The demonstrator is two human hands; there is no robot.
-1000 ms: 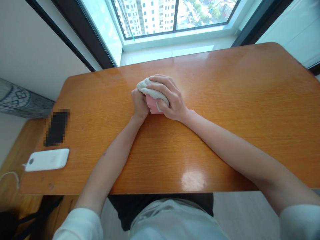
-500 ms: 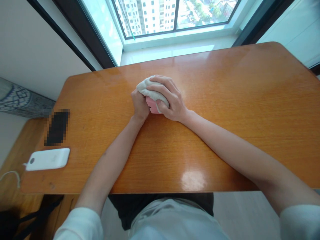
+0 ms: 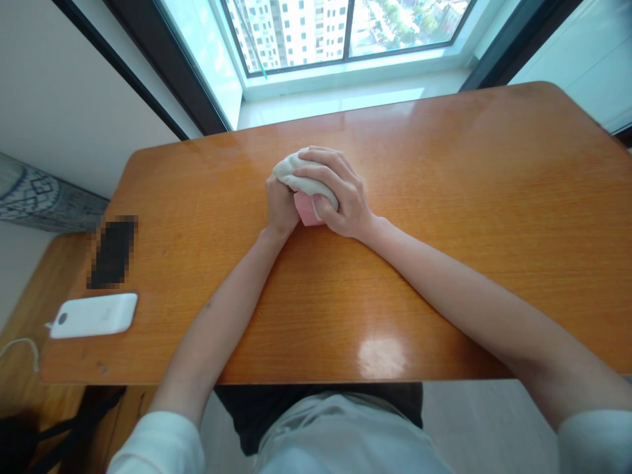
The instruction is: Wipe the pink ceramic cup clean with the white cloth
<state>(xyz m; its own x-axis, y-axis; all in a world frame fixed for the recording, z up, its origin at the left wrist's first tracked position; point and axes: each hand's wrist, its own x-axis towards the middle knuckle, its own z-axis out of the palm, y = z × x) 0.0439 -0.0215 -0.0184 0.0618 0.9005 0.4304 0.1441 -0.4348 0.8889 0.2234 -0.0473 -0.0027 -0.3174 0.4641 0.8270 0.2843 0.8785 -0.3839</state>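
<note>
Over the far middle of the wooden table [image 3: 197,276], both hands meet around a small pink object [image 3: 307,209] whose kind I cannot make out. My left hand [image 3: 283,204] grips it from the left side, fingers mostly hidden behind it. A pale grey-white cloth [image 3: 303,173] lies over its top. Pressed onto that cloth is my right hand [image 3: 342,191], its fingers curved across the top and the thumb at the near side. Most of the pink object is covered by the cloth and hands.
At the table's left end lies a white device [image 3: 93,316] with a white cable [image 3: 22,342]. Behind it is a dark pixelated rectangle [image 3: 113,253]. A window [image 3: 345,39] and its sill stand beyond the far edge.
Both hands, with the cloth and pink object, have shifted slightly to the right. The pink object appears turned a little, and the dark notch on its near side no longer shows.
</note>
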